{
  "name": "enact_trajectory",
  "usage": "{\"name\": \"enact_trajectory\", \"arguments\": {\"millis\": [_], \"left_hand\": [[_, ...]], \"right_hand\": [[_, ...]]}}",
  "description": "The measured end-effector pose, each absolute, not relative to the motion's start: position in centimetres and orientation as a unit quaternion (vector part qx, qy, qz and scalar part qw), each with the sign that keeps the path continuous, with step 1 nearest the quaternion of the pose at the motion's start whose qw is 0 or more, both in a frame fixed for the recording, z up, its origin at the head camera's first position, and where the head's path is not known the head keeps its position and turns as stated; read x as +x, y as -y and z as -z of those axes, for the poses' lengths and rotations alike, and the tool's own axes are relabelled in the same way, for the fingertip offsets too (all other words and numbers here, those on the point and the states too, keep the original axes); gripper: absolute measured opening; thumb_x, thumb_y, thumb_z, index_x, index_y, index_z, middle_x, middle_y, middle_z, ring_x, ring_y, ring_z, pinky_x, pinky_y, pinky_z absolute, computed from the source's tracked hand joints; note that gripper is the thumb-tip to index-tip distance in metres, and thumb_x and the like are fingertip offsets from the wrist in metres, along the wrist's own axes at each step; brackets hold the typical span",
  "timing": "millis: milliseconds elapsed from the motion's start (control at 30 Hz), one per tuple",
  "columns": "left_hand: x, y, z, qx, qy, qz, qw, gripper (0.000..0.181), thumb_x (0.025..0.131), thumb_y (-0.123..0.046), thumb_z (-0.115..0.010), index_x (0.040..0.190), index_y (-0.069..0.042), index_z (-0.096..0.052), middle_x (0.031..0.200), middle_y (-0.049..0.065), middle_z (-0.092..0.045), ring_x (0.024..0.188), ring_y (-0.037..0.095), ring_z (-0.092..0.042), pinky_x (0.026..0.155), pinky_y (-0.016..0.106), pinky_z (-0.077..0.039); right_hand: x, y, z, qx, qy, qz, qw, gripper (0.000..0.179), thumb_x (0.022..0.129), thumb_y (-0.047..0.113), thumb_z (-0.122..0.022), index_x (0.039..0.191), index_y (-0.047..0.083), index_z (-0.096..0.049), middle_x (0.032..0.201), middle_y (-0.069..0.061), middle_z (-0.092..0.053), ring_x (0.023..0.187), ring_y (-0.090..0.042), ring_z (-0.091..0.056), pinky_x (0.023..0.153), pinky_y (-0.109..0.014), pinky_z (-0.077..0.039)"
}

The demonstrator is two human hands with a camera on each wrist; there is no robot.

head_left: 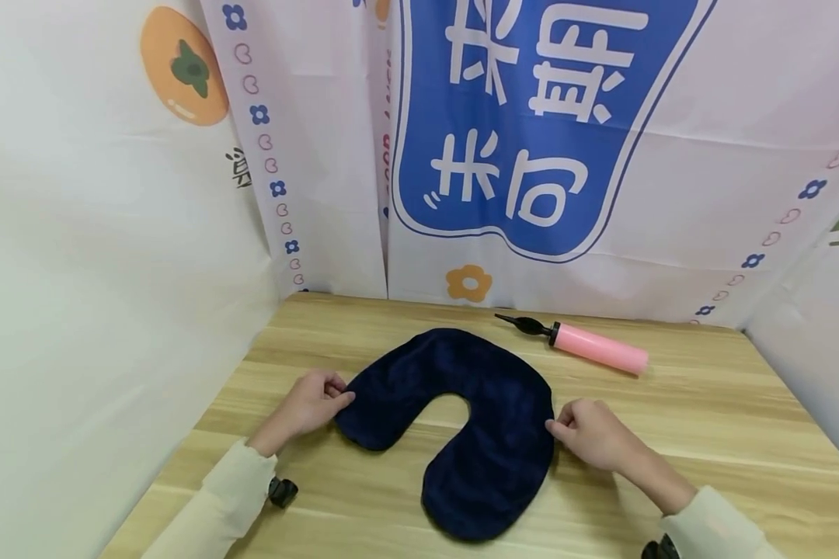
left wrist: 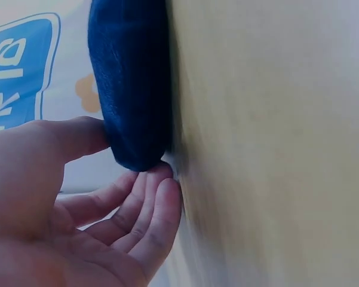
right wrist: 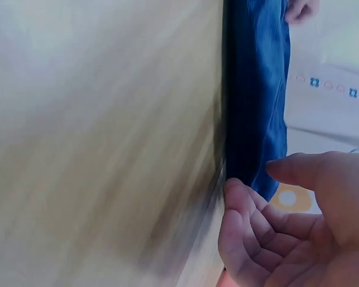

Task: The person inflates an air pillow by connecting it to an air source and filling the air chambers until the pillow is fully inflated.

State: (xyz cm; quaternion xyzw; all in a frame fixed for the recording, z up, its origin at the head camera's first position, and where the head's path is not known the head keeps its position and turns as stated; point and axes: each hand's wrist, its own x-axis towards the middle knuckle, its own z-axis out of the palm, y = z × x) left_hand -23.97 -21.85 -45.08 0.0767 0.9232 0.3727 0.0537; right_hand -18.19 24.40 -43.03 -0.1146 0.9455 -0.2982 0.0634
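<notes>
A dark navy U-shaped neck pillow (head_left: 506, 404) lies on the wooden table, its opening toward the front left. My left hand (head_left: 312, 402) pinches the outer edge of its left arm, thumb on top. On the opposite side, my right hand (head_left: 590, 433) pinches the outer edge near the middle of the right arm. In the left wrist view, the thumb presses the face of the pillow (left wrist: 131, 78) and the other fingers curl under its edge. The right wrist view has the thumb at the upper face of the pillow (right wrist: 257, 95), with the fingertips tucked beneath.
A pink hand pump (head_left: 597, 348) with a black nozzle lies behind the pillow, to the right. White printed sheets (head_left: 335, 194) stand around the back and sides of the wooden table (head_left: 706, 419). Small black devices sit at both wrists.
</notes>
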Motion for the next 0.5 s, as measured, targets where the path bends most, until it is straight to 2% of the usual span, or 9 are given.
{"name": "enact_trajectory", "arguments": {"millis": [167,500], "left_hand": [[-22.5,22.2,44.9,0.059,-0.926,-0.366,0.068,0.022,0.100,-0.024,-0.072,0.106,-0.003,-0.071,0.093,0.004,-0.073,0.080,0.013,-0.064,0.072,0.029,-0.053],[-22.8,22.0,44.7,0.067,-0.923,-0.375,0.052,0.017,0.097,-0.017,-0.074,0.103,-0.001,-0.071,0.092,0.007,-0.073,0.080,0.013,-0.065,0.070,0.027,-0.053]], "right_hand": [[-19.7,-25.0,43.5,-0.097,-0.945,0.304,0.069,0.043,0.105,0.026,-0.064,0.064,0.014,-0.058,0.053,0.009,-0.039,0.047,-0.007,-0.033,0.047,-0.021,-0.029],[-20.4,-24.6,44.2,-0.116,-0.937,0.322,0.070,0.038,0.103,0.015,-0.064,0.066,0.013,-0.054,0.056,0.006,-0.048,0.049,-0.009,-0.042,0.047,-0.022,-0.034]]}}
